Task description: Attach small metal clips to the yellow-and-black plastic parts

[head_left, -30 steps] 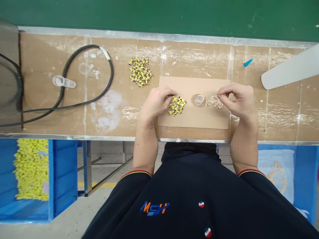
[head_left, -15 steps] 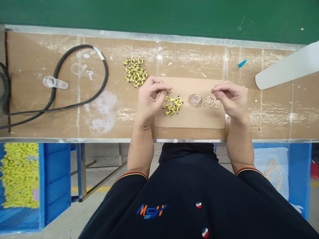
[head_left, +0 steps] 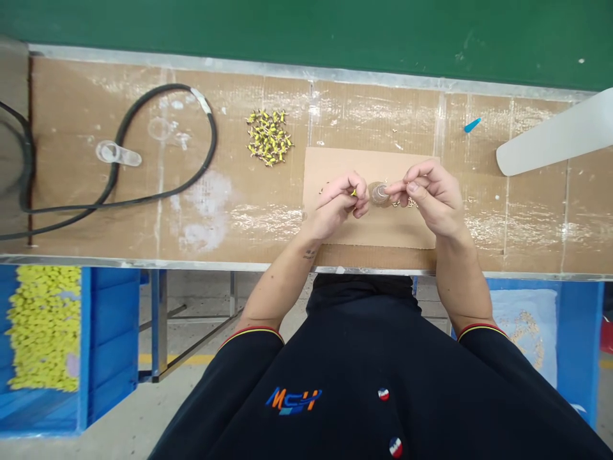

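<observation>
My left hand (head_left: 338, 206) is pinched over the cardboard sheet (head_left: 368, 233), with a small yellow insulated terminal (head_left: 353, 193) showing at its fingertips. It covers most of the small yellow pile on the sheet. My right hand (head_left: 431, 195) reaches left, its fingertips pressed together beside a small clear plastic cup (head_left: 379, 193). Anything between those fingers is too small to make out. Under that hand, a patch of small beige metal parts (head_left: 407, 203) is mostly hidden.
A larger heap of yellow terminals (head_left: 268, 137) lies on the cardboard-covered bench (head_left: 230, 223), beyond my left hand. Further left are a black cable (head_left: 158, 195) and a clear scoop (head_left: 115, 153). Blue crates (head_left: 110, 338) stand below the bench edge.
Both hands have moved toward the clear cup and now nearly meet beside it. My left hand has shifted right over the yellow pile, and my right hand has moved left off the beige parts.
</observation>
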`<state>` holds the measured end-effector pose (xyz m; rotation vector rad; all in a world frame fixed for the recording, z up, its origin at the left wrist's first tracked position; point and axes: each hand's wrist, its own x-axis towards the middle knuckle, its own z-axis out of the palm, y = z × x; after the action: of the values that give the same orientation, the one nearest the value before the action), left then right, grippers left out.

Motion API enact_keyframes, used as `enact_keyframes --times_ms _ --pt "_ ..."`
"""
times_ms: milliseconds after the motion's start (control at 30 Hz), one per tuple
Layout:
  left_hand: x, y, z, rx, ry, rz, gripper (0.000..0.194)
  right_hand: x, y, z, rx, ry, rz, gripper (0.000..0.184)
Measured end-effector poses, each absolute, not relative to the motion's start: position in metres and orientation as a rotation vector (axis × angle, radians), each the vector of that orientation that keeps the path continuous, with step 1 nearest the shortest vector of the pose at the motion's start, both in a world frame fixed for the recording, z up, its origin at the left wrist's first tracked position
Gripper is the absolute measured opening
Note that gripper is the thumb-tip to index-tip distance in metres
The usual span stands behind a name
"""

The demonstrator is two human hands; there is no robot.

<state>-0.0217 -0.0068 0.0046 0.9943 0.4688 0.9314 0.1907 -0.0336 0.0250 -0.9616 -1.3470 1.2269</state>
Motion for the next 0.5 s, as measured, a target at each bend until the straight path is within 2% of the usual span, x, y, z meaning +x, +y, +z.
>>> enact_keyframes --times_ms 167,300,500 --pt "-0.018 -0.010 0.004 1.056 0.446 0.873 0.026 0.187 -0.036 0.024 -1.001 -1.409 1.166 0.039" --pt "-0.014 -0.015 0.009 1.220 0.543 0.922 0.038 0.185 -0.036 0.027 -1.023 -1.507 1.071 0.036" --pt "-0.009 -0.017 0.012 1.347 0.550 0.932 0.041 0.179 -0.036 0.027 -0.975 -1.586 1.035 0.028"
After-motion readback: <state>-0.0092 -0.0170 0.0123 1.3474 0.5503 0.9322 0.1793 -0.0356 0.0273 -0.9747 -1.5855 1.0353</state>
